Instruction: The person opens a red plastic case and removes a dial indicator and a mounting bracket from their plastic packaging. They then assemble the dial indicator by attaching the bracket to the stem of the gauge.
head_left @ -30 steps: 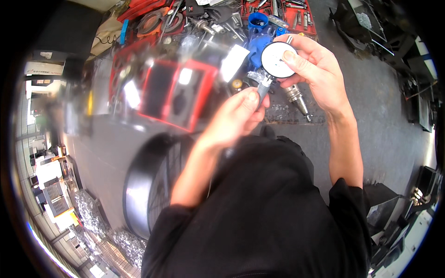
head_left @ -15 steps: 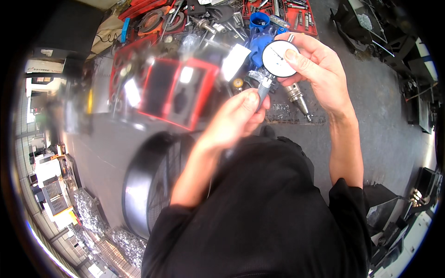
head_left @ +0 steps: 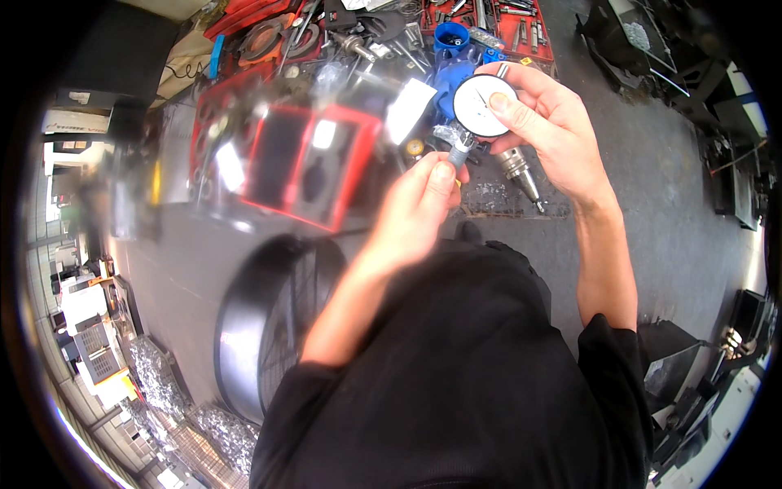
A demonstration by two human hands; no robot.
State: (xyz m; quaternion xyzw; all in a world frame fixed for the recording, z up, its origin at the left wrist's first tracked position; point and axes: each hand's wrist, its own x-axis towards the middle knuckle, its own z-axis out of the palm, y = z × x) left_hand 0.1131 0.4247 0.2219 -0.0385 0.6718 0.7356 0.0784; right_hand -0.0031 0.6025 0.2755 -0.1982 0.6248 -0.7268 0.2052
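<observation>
A round white dial gauge (head_left: pixel 479 104) with a black rim faces up in front of me. My right hand (head_left: pixel 547 122) holds it from the right, thumb lying on the dial's face and fingers behind it. Just below the dial, my left hand (head_left: pixel 426 189) is closed round a grey cylindrical grip (head_left: pixel 459 153), thumb along it. The grip meets the underside of the dial through a short metal collar; its lower end is hidden in my fingers. Beyond the dial lies a blue glove (head_left: pixel 453 75). Close under my right hand is a metal tool holder (head_left: pixel 521 173).
An open red case (head_left: pixel 314 167) with dark lining, blurred, stands left of my hands. Further off are a blue cup (head_left: pixel 450 35), a red tray of cutting tools (head_left: pixel 529 33) and a small yellow-rimmed dial (head_left: pixel 415 147). A large black drum fan (head_left: pixel 252 326) stands at lower left.
Both hands and the dial gauge have shifted slightly left. My left hand sits closer up the grey grip, so less of it shows. My right thumb stays on the dial.
</observation>
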